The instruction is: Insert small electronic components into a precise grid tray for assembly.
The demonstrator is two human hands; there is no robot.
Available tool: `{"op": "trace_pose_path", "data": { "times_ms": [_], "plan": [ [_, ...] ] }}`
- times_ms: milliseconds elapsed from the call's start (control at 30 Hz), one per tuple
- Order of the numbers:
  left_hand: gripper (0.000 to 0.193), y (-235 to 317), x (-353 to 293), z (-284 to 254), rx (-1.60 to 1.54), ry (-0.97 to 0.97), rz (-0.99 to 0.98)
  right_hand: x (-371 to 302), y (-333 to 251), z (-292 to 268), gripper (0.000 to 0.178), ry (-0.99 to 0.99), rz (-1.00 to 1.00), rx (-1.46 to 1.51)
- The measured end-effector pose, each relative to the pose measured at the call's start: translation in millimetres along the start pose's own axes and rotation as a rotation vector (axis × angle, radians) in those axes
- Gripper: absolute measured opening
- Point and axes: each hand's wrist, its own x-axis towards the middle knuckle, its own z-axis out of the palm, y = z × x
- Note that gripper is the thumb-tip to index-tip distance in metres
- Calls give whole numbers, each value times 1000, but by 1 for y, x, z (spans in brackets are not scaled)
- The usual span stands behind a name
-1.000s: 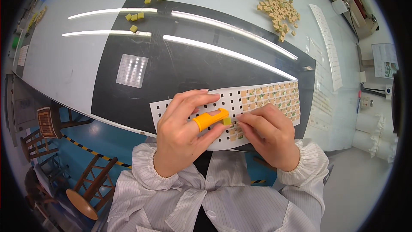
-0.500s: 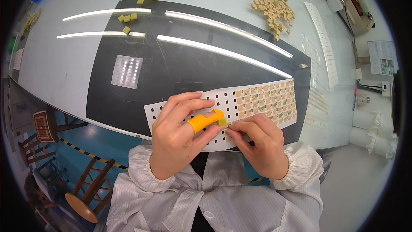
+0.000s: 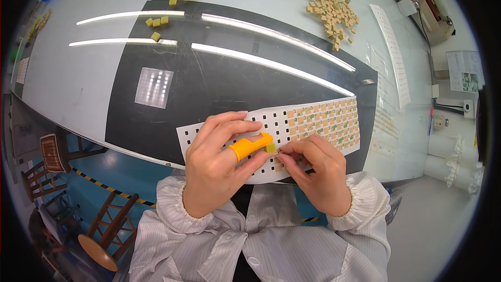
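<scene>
My left hand (image 3: 216,162) pinches a small yellow-green cube (image 3: 270,148) between thumb and index finger. A bright orange finger sleeve (image 3: 245,148) covers that index finger. My right hand (image 3: 319,169) is just right of the cube, its thumb and index finger pressed together; anything between their tips is too small to make out. Both hands are over a white sheet (image 3: 279,112) with rows of black squares. Toward its right end, rows of small tan square pieces (image 3: 334,125) cover it, some with green marks. My left hand hides part of the sheet's left half.
A dark mat (image 3: 224,83) lies under the sheet. Several yellow-green cubes (image 3: 156,36) lie at the far left, and a heap of tan blocks (image 3: 334,15) at the far right. A clear gridded sheet (image 3: 154,87) lies left. A white strip (image 3: 391,47) lies along the right side.
The right hand's fingertips have shifted very slightly up and right beside the cube. The left hand keeps its pinch on the cube, almost still.
</scene>
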Motion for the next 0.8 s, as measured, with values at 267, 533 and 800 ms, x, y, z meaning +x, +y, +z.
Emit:
{"op": "trace_pose_path", "data": {
  "times_ms": [267,533,800],
  "plan": [
    [28,0,0,0,6,0,-1,1,-1,-1,17,27,-76,-66],
    [28,-1,-1,0,3,5,8,7,0,-7,14,-71,56,-6],
    [27,-1,0,1,-5,3,11,6,-2,-5,15,-41,13,31]
  ]
}}
